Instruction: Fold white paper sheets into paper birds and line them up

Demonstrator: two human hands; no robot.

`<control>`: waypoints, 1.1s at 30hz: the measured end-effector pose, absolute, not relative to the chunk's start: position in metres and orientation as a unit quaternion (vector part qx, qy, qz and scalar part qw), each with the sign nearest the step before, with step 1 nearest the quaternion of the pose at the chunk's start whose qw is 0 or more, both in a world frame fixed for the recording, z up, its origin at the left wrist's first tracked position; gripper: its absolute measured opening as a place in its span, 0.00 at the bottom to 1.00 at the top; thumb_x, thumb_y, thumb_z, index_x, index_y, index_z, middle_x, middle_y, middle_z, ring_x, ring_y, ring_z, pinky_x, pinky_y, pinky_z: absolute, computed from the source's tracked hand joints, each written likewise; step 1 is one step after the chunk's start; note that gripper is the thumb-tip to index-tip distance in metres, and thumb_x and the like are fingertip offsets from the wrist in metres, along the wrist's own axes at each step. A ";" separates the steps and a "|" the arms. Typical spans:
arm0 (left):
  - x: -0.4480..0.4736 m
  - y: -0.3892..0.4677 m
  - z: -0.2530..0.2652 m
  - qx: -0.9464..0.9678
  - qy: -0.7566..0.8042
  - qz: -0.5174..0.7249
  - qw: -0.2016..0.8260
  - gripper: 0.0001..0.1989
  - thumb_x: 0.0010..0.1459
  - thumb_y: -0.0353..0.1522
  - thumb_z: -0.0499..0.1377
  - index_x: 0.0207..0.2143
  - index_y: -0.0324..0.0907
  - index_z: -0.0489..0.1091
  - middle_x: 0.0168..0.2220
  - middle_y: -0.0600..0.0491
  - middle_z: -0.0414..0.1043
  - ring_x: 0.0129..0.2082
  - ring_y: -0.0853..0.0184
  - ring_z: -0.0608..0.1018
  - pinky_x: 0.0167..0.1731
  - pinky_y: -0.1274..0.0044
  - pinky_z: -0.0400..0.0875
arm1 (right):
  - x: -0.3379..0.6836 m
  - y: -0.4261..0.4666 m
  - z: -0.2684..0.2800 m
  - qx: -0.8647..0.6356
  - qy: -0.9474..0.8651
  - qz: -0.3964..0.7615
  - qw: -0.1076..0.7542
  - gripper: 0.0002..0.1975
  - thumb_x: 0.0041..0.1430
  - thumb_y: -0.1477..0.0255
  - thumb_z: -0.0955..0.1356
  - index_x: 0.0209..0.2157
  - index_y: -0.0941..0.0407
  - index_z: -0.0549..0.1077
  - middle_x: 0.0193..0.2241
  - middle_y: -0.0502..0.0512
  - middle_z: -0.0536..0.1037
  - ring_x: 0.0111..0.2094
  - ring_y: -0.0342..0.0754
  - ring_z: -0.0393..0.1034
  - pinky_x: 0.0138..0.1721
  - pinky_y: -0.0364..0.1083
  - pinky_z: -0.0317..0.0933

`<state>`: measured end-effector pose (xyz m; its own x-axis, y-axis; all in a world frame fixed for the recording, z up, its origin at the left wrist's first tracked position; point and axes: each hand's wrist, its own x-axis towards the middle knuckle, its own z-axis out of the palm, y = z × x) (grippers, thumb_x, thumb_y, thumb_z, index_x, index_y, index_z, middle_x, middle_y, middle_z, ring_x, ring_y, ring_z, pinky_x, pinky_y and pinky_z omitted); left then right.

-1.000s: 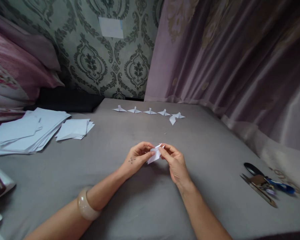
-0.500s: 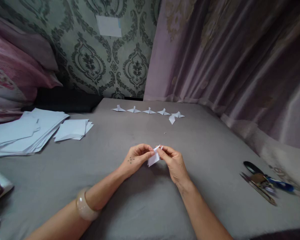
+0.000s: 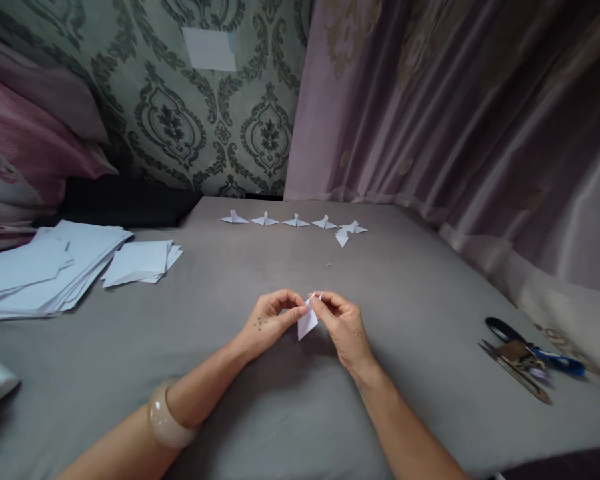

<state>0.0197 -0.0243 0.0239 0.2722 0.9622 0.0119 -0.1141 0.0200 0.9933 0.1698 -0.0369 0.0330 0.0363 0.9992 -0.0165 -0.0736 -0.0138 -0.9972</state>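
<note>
A small folded piece of white paper [image 3: 307, 323] is held between my two hands above the grey cloth surface [image 3: 260, 260]. My left hand [image 3: 274, 319] pinches its left edge between thumb and fingers. On the opposite side my right hand [image 3: 341, 327] grips the upper edge, thumb in front. Two thin points of the paper stick up between the fingertips, and its lower corner hangs down. Farther back, several folded paper birds [image 3: 296, 221] stand in a row, and a folded paper piece [image 3: 343, 237] lies against the rightmost one.
At the left lie a stack of white sheets [image 3: 87, 257] and a smaller pile of paper squares [image 3: 139, 261]. Scissors [image 3: 515, 373] lie at the right with a blue-handled tool [image 3: 560, 362] and small items. A curtain [image 3: 370, 100] borders the right side.
The held paper has turned slightly, its lower corner now pointing more downward. Both hands keep their pinch with small finger shifts. The whole view has moved a little.
</note>
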 end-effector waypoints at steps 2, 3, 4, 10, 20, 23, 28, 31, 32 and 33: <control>0.021 -0.025 0.025 0.526 0.393 0.455 0.602 0.10 0.51 0.36 0.63 0.29 0.37 0.70 0.29 0.53 0.71 0.30 0.71 0.71 0.33 0.80 0.64 | 0.169 -0.037 0.032 -0.494 -0.473 0.507 0.525 0.10 0.51 0.65 0.71 0.31 0.56 0.77 0.30 0.52 0.77 0.31 0.44 0.69 0.35 0.43 0.61; 0.021 -0.025 0.025 0.520 0.391 0.457 0.606 0.11 0.51 0.37 0.63 0.29 0.37 0.69 0.28 0.54 0.70 0.29 0.72 0.71 0.32 0.80 0.64 | 0.169 -0.037 0.032 -0.494 -0.474 0.504 0.526 0.10 0.51 0.64 0.71 0.31 0.57 0.76 0.29 0.52 0.76 0.31 0.44 0.68 0.35 0.43 0.61; 0.022 -0.025 0.026 0.515 0.390 0.459 0.610 0.11 0.51 0.37 0.63 0.29 0.37 0.68 0.27 0.54 0.70 0.29 0.72 0.71 0.31 0.80 0.64 | 0.168 -0.037 0.031 -0.495 -0.475 0.501 0.527 0.10 0.52 0.64 0.71 0.31 0.57 0.76 0.28 0.51 0.76 0.30 0.43 0.68 0.34 0.43 0.61; 0.025 -0.026 0.021 0.498 0.387 0.461 0.624 0.13 0.50 0.38 0.64 0.28 0.37 0.66 0.25 0.56 0.69 0.26 0.74 0.69 0.28 0.81 0.62 | 0.167 -0.037 0.024 -0.508 -0.512 0.442 0.533 0.10 0.54 0.65 0.69 0.25 0.57 0.71 0.23 0.47 0.69 0.25 0.41 0.61 0.29 0.41 0.56; 0.028 -0.028 0.029 0.461 0.429 0.436 0.643 0.12 0.46 0.37 0.66 0.30 0.37 0.74 0.30 0.53 0.76 0.30 0.71 0.74 0.34 0.79 0.66 | 0.169 -0.035 0.024 -0.524 -0.537 0.387 0.536 0.10 0.54 0.68 0.68 0.21 0.56 0.70 0.23 0.47 0.69 0.26 0.42 0.62 0.31 0.42 0.57; 0.028 -0.027 0.032 0.449 0.450 0.419 0.648 0.12 0.44 0.36 0.68 0.28 0.37 0.75 0.28 0.53 0.76 0.28 0.71 0.73 0.32 0.80 0.65 | 0.168 -0.036 0.024 -0.529 -0.539 0.387 0.529 0.10 0.53 0.68 0.69 0.21 0.56 0.72 0.23 0.48 0.71 0.27 0.42 0.64 0.32 0.43 0.58; 0.024 -0.024 0.028 0.405 0.461 0.437 0.657 0.11 0.44 0.36 0.68 0.26 0.37 0.75 0.25 0.53 0.76 0.25 0.73 0.73 0.30 0.81 0.64 | 0.171 -0.034 0.029 -0.530 -0.469 0.488 0.511 0.14 0.54 0.60 0.67 0.30 0.56 0.77 0.26 0.52 0.75 0.27 0.43 0.66 0.32 0.43 0.60; 0.020 -0.021 0.025 0.365 0.464 0.465 0.660 0.11 0.45 0.36 0.68 0.27 0.38 0.75 0.25 0.52 0.75 0.25 0.72 0.73 0.29 0.80 0.65 | 0.173 -0.034 0.034 -0.523 -0.465 0.529 0.481 0.18 0.53 0.58 0.68 0.36 0.57 0.78 0.31 0.55 0.77 0.30 0.44 0.68 0.35 0.44 0.61; 0.019 -0.021 0.024 0.355 0.465 0.471 0.660 0.11 0.44 0.36 0.68 0.27 0.38 0.75 0.25 0.52 0.75 0.25 0.71 0.73 0.29 0.79 0.65 | 0.172 -0.035 0.035 -0.518 -0.474 0.536 0.468 0.18 0.52 0.58 0.69 0.37 0.57 0.77 0.33 0.55 0.77 0.32 0.45 0.69 0.37 0.45 0.62; 0.019 -0.020 0.024 0.347 0.464 0.476 0.661 0.11 0.44 0.36 0.68 0.27 0.38 0.75 0.25 0.52 0.75 0.25 0.71 0.74 0.29 0.79 0.66 | 0.172 -0.035 0.036 -0.515 -0.482 0.542 0.457 0.19 0.49 0.59 0.71 0.38 0.57 0.77 0.34 0.56 0.78 0.34 0.46 0.70 0.38 0.46 0.62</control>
